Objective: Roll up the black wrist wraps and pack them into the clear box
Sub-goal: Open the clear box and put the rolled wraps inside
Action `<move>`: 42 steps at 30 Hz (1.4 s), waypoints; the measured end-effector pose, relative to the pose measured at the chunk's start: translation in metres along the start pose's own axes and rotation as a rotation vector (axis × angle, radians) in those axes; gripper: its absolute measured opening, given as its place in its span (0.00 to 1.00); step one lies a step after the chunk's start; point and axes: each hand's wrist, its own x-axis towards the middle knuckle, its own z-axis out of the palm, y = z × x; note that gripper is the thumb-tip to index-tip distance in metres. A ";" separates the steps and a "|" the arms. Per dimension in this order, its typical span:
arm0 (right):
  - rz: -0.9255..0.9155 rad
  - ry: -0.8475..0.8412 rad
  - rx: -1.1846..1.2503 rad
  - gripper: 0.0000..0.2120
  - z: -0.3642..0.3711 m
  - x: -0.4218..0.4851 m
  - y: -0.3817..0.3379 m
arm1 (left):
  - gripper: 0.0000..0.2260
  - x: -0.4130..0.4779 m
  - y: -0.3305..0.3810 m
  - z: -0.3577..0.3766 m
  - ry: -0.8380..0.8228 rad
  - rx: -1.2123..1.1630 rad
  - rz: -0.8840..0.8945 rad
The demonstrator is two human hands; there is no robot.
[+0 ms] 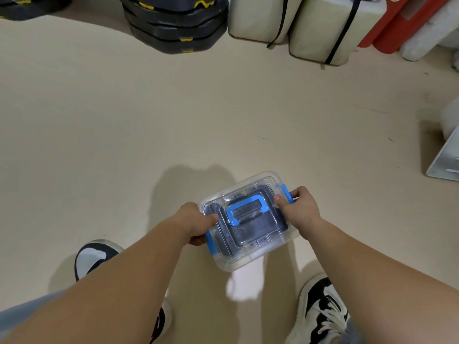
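Observation:
The clear box (258, 254) with a blue handle and blue side latches is held above the beige floor, its lid on. Dark wrist wraps (258, 224) show through the lid as a blurred black mass. My left hand (196, 222) grips the box's left end, thumb on the lid, fingers by the left latch. At the right end my right hand (298, 207) grips the box, thumb on the lid and fingers curled around the right latch.
Black stacked cases with yellow marks (173, 23) stand at the back. Two cream bags with black straps (310, 26) and a red object (397, 26) lie at the back right. A grey panel (444, 160) sits at the right edge. My shoes (320, 311) are below the box.

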 end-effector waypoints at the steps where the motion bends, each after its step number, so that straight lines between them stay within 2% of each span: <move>1: -0.023 0.020 -0.021 0.17 0.003 -0.003 0.000 | 0.18 0.000 -0.001 0.003 0.020 -0.018 -0.001; 4: -0.061 0.046 -0.083 0.16 0.005 -0.016 -0.001 | 0.19 -0.001 -0.009 0.010 0.080 -0.014 0.037; 6: -0.020 0.013 -0.066 0.20 0.002 -0.024 -0.002 | 0.21 -0.004 -0.015 0.015 0.116 0.057 0.080; 9: 0.268 -0.101 0.134 0.31 -0.004 -0.045 0.003 | 0.25 -0.010 -0.015 0.020 0.176 0.176 0.096; 12: 0.549 -0.321 0.245 0.35 -0.016 -0.065 0.016 | 0.25 -0.016 0.000 0.027 0.183 0.145 0.109; 14: 0.642 -0.547 0.277 0.33 -0.019 -0.075 0.026 | 0.23 -0.021 0.012 0.035 0.160 0.058 0.103; 16: 0.668 -0.663 0.354 0.27 -0.018 -0.076 0.033 | 0.24 -0.029 0.025 0.045 0.107 -0.077 0.109; 17: 0.665 -0.653 0.396 0.26 -0.017 -0.074 0.034 | 0.24 -0.032 0.033 0.049 0.089 -0.140 0.118; 19: 0.626 -0.524 0.475 0.22 -0.015 -0.065 0.031 | 0.21 -0.039 0.052 0.056 0.059 -0.249 0.157; 23: 0.578 -0.319 0.704 0.12 -0.020 -0.043 0.013 | 0.04 -0.037 0.097 0.069 -0.025 -0.460 0.253; 25: 0.565 -0.223 0.774 0.10 -0.024 -0.022 0.002 | 0.05 -0.031 0.120 0.076 -0.086 -0.555 0.252; 26: 0.562 -0.180 0.796 0.09 -0.028 -0.009 -0.004 | 0.09 -0.027 0.131 0.080 -0.107 -0.561 0.263; 28: 0.556 -0.113 0.815 0.08 -0.038 0.016 -0.013 | 0.21 -0.017 0.150 0.089 -0.128 -0.499 0.294; 29: 0.550 -0.085 0.816 0.07 -0.044 0.027 -0.018 | 0.24 -0.012 0.159 0.093 -0.126 -0.458 0.317; 34: 0.478 0.012 0.814 0.07 -0.076 0.073 -0.037 | 0.14 0.016 0.199 0.110 -0.067 -0.342 0.414; 36: 0.455 -0.004 0.840 0.04 -0.083 0.092 -0.044 | 0.04 0.025 0.214 0.113 -0.017 -0.267 0.439; 42: 0.359 -0.026 1.019 0.10 -0.091 0.135 -0.044 | 0.07 0.038 0.241 0.113 0.033 -0.135 0.508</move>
